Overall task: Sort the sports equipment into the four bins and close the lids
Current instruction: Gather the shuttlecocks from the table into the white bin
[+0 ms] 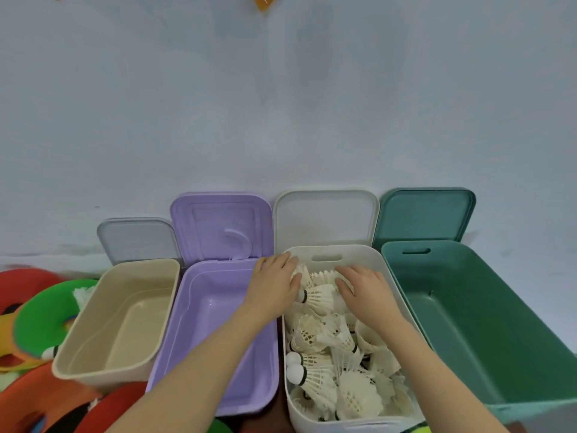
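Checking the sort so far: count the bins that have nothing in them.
3: the beige bin far left, the purple bin beside it, and the green bin far right. The white bin holds shuttlecocks.

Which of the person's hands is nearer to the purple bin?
The left. The left hand is at the white bin's left rim, right beside the purple bin. The right hand rests on the shuttlecocks further right, in the white bin's middle.

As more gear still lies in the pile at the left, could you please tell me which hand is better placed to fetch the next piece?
Probably the left hand. It rests at the left edge of the white plastic bin of shuttlecocks, nearer the coloured discs lying left of the beige bin.
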`<action>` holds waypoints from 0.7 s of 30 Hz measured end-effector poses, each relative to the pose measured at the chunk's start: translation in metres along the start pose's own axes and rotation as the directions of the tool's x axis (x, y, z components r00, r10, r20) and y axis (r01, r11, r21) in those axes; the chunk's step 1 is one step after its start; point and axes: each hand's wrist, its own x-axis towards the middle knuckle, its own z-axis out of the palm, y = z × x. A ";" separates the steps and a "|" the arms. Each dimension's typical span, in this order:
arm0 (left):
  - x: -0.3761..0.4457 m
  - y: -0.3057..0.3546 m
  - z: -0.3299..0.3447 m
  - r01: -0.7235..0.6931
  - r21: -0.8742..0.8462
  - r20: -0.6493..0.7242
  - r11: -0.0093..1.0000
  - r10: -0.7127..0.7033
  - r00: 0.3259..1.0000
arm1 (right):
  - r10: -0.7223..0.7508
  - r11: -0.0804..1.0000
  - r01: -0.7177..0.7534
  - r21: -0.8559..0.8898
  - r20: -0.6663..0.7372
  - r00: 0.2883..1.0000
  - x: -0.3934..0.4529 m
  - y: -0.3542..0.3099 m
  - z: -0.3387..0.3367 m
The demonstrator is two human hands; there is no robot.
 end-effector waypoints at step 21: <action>-0.155 -0.224 -0.119 0.262 0.030 -0.140 0.965 -0.256 0.957 | -0.223 0.960 0.226 0.167 -0.033 0.974 0.024 -0.269 0.053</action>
